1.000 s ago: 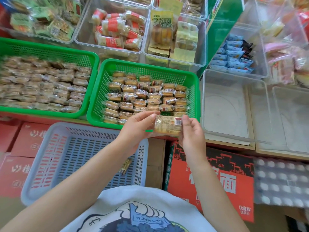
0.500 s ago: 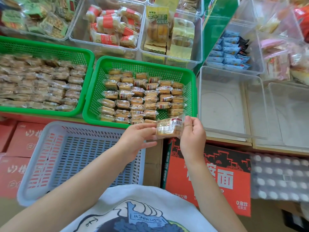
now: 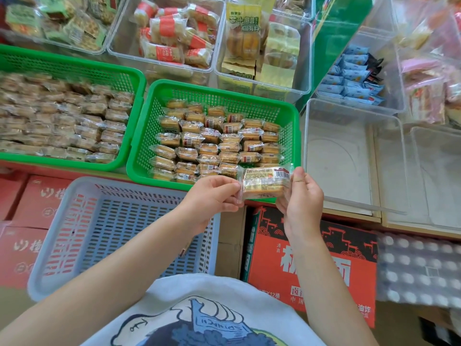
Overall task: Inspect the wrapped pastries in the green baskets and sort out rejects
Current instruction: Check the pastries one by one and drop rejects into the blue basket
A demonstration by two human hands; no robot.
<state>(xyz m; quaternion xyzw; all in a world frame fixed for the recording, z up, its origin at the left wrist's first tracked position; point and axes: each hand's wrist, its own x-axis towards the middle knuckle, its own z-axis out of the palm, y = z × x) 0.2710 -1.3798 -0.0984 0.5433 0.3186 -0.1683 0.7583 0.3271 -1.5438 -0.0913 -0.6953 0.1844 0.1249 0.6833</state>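
Note:
A wrapped pastry (image 3: 264, 183) in clear film with a barcode label hangs between my hands, just over the front rim of the right green basket (image 3: 224, 93). My left hand (image 3: 212, 198) pinches its left seam. Its right end is pinched by my right hand (image 3: 303, 196). That basket holds several rows of the same wrapped pastries (image 3: 214, 143). A second green basket (image 3: 69, 68) to the left is packed with several more pastries (image 3: 62, 121).
A pale blue slotted basket (image 3: 119, 226) sits below the green ones, with one small packet (image 3: 185, 248) partly hidden by my left arm. Clear bins of other snacks (image 3: 172, 33) line the back. An empty clear bin (image 3: 349, 156) stands to the right. Red cartons (image 3: 311, 260) lie below.
Both hands have shifted slightly right and lifted the pastry a little, tilting its labelled face towards me. The baskets have not moved.

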